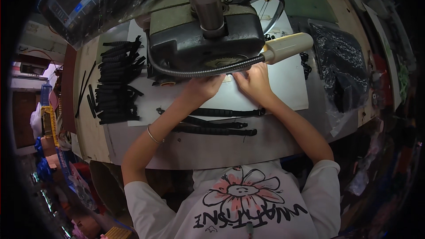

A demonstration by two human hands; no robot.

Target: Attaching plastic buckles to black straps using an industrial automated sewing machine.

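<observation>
My left hand (205,87) and my right hand (253,81) are close together under the front of the sewing machine head (206,35), on a white work plate (287,93). Both have bent fingers, their tips partly hidden by the machine and its flexible lamp (285,44); what they hold cannot be made out. Black padded straps (208,130) with fittings at their ends lie across the plate and table edge, between and below my forearms. A pile of short black strap pieces (119,82) lies left of the machine.
A screen (77,4) stands at the upper left. A clear bag of black material (341,66) lies on the right of the table (164,155), beside small black parts (305,64). Thin black strips (83,88) lie at the far left. Crates and bundles crowd the left side.
</observation>
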